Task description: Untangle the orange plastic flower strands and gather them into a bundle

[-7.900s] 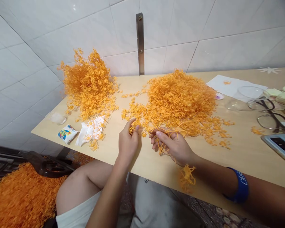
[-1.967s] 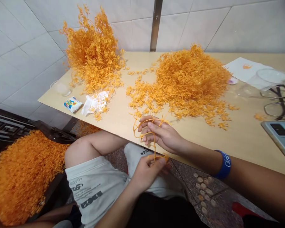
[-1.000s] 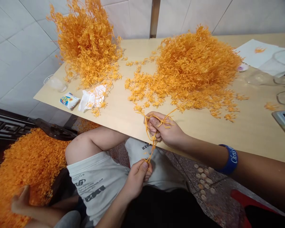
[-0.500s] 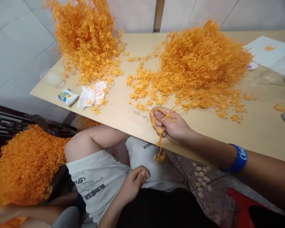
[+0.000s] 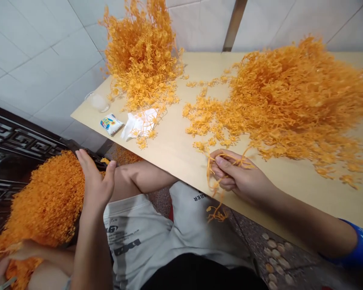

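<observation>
My right hand (image 5: pixel 234 173) is closed in a pinch on thin orange plastic flower strands (image 5: pixel 217 213) at the table's front edge. Some strands dangle below the fingers, and others trail over the hand. Above my left thigh, my left hand (image 5: pixel 95 181) is raised with its thumb and fingers apart. A small orange piece (image 5: pixel 105 160) shows between thumb and fingers; whether it touches the hand I cannot tell. Beyond my right hand spreads a big heap of orange plastic flowers (image 5: pixel 290 96), with loose ones at its left side.
Another flower heap (image 5: pixel 142 56) stands at the table's (image 5: pixel 166 155) far left, near a plastic cup (image 5: pixel 98 102), a printed packet (image 5: pixel 111 124) and white tissue (image 5: pixel 136 125). A large orange pile (image 5: pixel 51 197) lies low at left, where another person's hands (image 5: pixel 15 253) work, beside dark carved furniture (image 5: pixel 21 137).
My left hand has risen from my lap toward the left and opened. My right hand keeps its hold on the strands. The view has turned left.
</observation>
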The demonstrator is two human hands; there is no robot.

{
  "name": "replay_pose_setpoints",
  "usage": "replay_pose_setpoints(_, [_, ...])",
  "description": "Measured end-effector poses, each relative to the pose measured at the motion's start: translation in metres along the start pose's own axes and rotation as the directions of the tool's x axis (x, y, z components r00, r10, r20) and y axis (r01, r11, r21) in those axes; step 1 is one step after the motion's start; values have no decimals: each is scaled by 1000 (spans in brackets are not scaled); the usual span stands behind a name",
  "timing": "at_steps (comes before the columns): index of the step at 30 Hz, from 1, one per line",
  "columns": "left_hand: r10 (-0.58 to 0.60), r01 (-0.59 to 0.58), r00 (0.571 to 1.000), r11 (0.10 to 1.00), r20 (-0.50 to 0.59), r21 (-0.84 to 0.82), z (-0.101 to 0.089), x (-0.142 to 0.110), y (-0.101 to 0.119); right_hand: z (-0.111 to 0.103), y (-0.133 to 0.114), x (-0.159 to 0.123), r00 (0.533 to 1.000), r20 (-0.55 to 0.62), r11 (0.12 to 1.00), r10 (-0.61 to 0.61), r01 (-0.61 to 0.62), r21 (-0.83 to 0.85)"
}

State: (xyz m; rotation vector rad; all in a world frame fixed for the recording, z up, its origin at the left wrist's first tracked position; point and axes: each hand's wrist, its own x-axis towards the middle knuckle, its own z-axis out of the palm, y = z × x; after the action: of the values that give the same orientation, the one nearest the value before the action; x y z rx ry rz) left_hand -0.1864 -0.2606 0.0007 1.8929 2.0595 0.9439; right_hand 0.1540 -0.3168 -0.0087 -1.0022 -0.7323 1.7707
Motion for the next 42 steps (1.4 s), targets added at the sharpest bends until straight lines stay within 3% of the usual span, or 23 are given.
replay_pose_setpoints(2, [-96,95,995,988,2,124,5,17,-9,-1,1,0,1000,22,1000,-9,9,-19])
replay_pose_setpoints(4, [-182,181,983,973,-5,146,21,12,-7,-2,1,1,1000,27,999,-9,10,-30])
replay_pose_setpoints(7, [-111,111,992,994,66,6,56,-44,19,-1,0,2,1000,21,1000,-14,14,-26])
replay_pose_setpoints(8, [-66,85,977,993,203,-84,66,-71,32,-1,0,2,1000,18,1000,-19,19,-17])
replay_pose_setpoints(9, [5,72,922,980,388,-186,75,-99,45,0,-1,3,1000,13,1000,-22,22,-6])
replay_pose_setpoints(11, [189,94,712,929,676,-359,84,-146,70,0,-1,3,1000,2,1000,-22,22,14])
replay_pose_setpoints(12, [218,149,640,906,737,-397,86,-161,80,0,-2,4,1000,-6,1000,-22,22,20])
replay_pose_setpoints(13, [192,228,606,888,772,-400,87,-168,88,1,-2,4,1000,-14,999,-25,25,23])
replay_pose_setpoints(16, [196,429,548,769,813,-474,88,-151,99,1,-2,4,999,-33,999,-39,40,30])
replay_pose_setpoints(20, [343,502,338,722,876,-476,95,-118,108,1,-2,3,999,-14,999,-33,34,36])
replay_pose_setpoints(21, [335,515,328,721,883,-464,98,-119,112,1,-2,3,999,-6,999,-34,34,40])
replay_pose_setpoints(24, [257,604,411,642,875,-472,111,-139,120,0,-2,4,999,4,997,-45,45,65])
replay_pose_setpoints(26, [256,617,430,616,866,-489,121,-157,121,1,-1,3,998,6,995,-61,60,77])
replay_pose_setpoints(28, [320,555,396,663,861,-502,129,-168,119,2,-2,1,999,18,998,-45,44,54])
replay_pose_setpoints(31, [422,347,342,774,839,-530,134,-172,114,6,-2,-2,999,37,999,15,-14,-48])
replay_pose_setpoints(35, [428,112,345,865,835,-489,138,-172,111,9,-3,-7,1000,4,987,21,-20,-158])
replay_pose_setpoints(39, [366,97,323,905,873,-415,153,-186,104,8,-3,-6,1000,-2,976,6,-6,-217])
replay_pose_setpoints(42, [388,177,234,884,891,-432,168,-200,96,5,-2,-1,998,-62,987,-31,21,-158])
